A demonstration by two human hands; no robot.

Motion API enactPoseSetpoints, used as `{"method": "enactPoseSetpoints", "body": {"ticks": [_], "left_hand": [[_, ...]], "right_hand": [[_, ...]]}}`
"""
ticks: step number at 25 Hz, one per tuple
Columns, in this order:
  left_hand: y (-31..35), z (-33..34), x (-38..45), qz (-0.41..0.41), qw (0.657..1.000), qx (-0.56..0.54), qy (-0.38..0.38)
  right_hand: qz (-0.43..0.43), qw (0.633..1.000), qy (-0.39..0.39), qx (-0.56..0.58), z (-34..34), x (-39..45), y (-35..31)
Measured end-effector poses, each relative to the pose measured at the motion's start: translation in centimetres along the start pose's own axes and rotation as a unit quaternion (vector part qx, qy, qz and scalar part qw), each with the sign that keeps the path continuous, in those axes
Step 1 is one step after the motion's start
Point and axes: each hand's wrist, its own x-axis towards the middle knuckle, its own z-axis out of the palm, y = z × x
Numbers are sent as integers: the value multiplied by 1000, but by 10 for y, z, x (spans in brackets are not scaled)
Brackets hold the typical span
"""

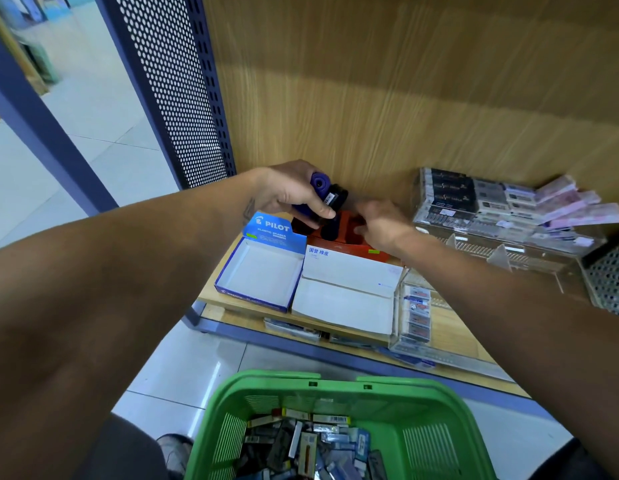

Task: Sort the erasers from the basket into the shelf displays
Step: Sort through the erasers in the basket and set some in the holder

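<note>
Green basket (pixel 436 403) sits closest, below and behind both hands, full of loose packaged erasers (pixel 311 445). Both forearms reach forward over it to the wooden shelf (pixel 231 306).

Left hand (pixel 287 192): fingers and thumb curled round a cluster of blue and black cylindrical erasers (pixel 327 199), held just above the left end of the red display tray (pixel 353 249). One black piece stands in a tray slot right under that hand.

Right hand (pixel 380 223): motion-blurred, over the right part of the red tray, fingers bent toward it; can't tell whether it's pinching anything.

Nearer the camera than the left hand: open blue Pilot eraser box (pixel 263 271), white inside. Beside it, below the right hand: white box (pixel 346 292) with Chinese print. Right of the right forearm: clear acrylic display (pixel 418 313) with a row of small packaged erasers. Beyond the right hand: stacked black and pink packs (pixel 502 202) against the shelf back.
</note>
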Motion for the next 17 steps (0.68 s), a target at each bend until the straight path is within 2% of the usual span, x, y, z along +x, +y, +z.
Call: {"method": "enactPoseSetpoints", "body": {"ticks": [2,3,4,5,6,7,8,10,13,15,17], "left_hand": [[-1,-1,0,-6,999,-34,-5],[-1,-1,0,-9,999,-42,-11],[-2,0,0,-12,999,-45,-17],[-3,0,0,-15,999,-48,-20],[-3,1,0,-16,998,-52,-20],[-2,1,-1,-17,998,-58,-17],[-2,2,-2,-15,998,-65,-14],[0,3,-2,-8,997,-82,-12],[1,1,-1,0,996,-90,7],[4,-3,0,-13,994,-98,47],[4,-6,2,-37,988,-123,82]], "right_hand": [[24,999,-12,-17,-11,-1,-3],[39,999,-10,4,-18,-1,-5],[53,995,-2,79,-27,-1,-7],[57,977,-6,204,-34,-1,-9],[52,939,-32,339,-40,-3,-13],[39,899,-58,433,-45,-7,-18],[25,878,-67,473,-46,-9,-22],[10,880,-33,474,-45,-10,-28],[48,881,26,469,-42,-6,-29],[85,882,61,459,-43,-5,-24],[109,898,99,415,-42,-3,-16]]}}
